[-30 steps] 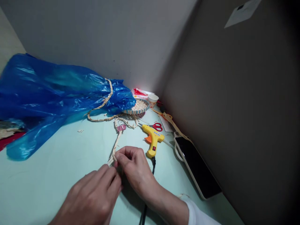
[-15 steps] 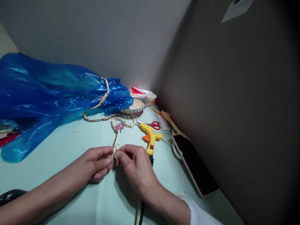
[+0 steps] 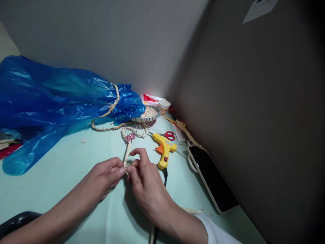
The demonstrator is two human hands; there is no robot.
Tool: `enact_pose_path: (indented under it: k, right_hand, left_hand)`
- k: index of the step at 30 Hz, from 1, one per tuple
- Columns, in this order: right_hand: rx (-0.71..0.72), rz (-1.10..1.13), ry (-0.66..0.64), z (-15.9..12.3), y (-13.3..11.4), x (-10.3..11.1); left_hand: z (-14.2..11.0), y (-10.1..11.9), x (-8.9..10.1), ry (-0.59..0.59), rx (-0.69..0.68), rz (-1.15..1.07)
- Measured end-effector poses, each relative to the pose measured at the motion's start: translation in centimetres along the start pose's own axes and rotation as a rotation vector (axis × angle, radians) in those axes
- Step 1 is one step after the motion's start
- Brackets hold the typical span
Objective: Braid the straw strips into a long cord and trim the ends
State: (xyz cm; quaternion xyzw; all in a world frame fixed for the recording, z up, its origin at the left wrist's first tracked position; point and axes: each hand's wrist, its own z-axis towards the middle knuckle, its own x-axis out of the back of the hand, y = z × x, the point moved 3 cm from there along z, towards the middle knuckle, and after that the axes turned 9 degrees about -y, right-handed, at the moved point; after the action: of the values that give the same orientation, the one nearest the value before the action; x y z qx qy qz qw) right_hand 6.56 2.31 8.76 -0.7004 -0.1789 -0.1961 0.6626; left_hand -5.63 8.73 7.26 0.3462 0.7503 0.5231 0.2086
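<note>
A braided straw cord (image 3: 127, 151) runs toward me across the pale green table (image 3: 76, 159) from a blue plastic bag (image 3: 50, 98). A pink binder clip (image 3: 130, 137) is clamped on the braid farther back. My left hand (image 3: 105, 176) pinches the near end of the braid between thumb and fingertips. Touching it from the right, my right hand (image 3: 142, 176) grips the same end with its index finger raised and curled. Loose straw strands trail down under my right wrist.
A yellow hot glue gun (image 3: 164, 150) lies just right of my hands, its black cord running toward me. Red-handled scissors (image 3: 168, 135), a woven basket (image 3: 147, 114), a paper cup (image 3: 164, 106) and a phone (image 3: 212, 176) sit near the right wall.
My left arm swung from below to the left side and now stretches across the table. My right index finger lifted off the braid. Both hands stay at the braid's near end.
</note>
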Motion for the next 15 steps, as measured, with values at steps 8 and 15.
enact_pose_path:
  k: [8,15]
  right_hand:
    - [0.043,-0.030,-0.139,-0.2,-0.6,0.6]
    - [0.026,-0.382,-0.099,-0.7,-1.6,2.2]
  left_hand:
    - [0.1,-0.7,0.8,-0.046,-0.082,0.092]
    - [-0.1,-0.6,0.9,0.036,-0.088,0.293]
